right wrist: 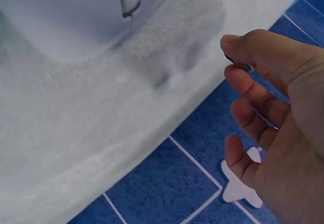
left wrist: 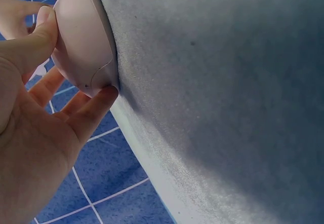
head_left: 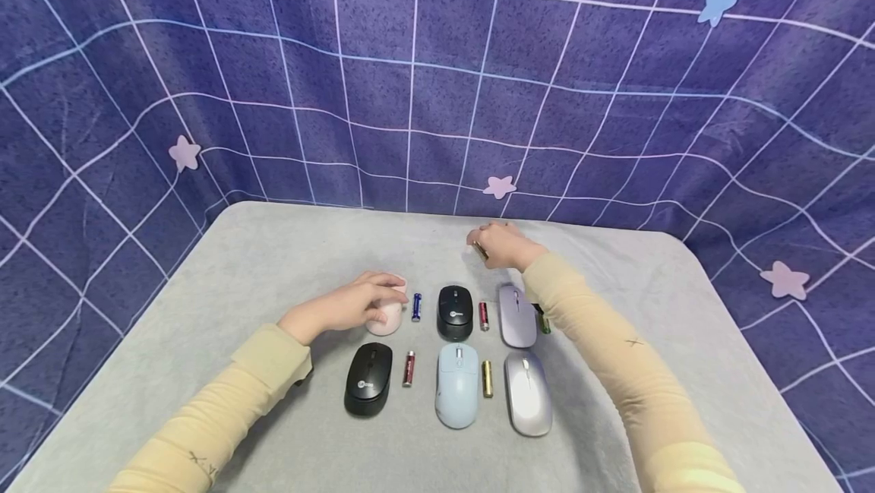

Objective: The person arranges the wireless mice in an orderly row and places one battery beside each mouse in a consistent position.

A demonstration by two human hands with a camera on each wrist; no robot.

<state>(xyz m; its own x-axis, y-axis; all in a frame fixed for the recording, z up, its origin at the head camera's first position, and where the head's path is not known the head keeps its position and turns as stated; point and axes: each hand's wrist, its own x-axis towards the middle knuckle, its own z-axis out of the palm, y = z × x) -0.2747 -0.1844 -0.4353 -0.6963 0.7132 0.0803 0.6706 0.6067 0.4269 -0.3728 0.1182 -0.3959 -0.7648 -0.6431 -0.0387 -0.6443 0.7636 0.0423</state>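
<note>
My left hand (head_left: 355,303) holds a pale pink computer mouse (head_left: 391,314) at the left of the back row. In the left wrist view, thumb and fingertips grip the sides of that mouse (left wrist: 83,36), close against the grey cloth. Farther back and to the right, my right hand (head_left: 502,244) pinches a small battery (head_left: 481,251) with dark and gold parts above the table. Only a bit of the battery (right wrist: 243,66) shows between thumb and forefinger in the right wrist view. A blue battery (head_left: 416,308) lies just right of the pink mouse.
Two black mice (head_left: 455,312), a light blue mouse (head_left: 457,390), a lilac mouse (head_left: 517,318) and a silver mouse (head_left: 528,396) stand in two rows. Among them lie red batteries (head_left: 484,316), a gold battery (head_left: 488,379) and a green battery (head_left: 544,323), partly behind the right sleeve.
</note>
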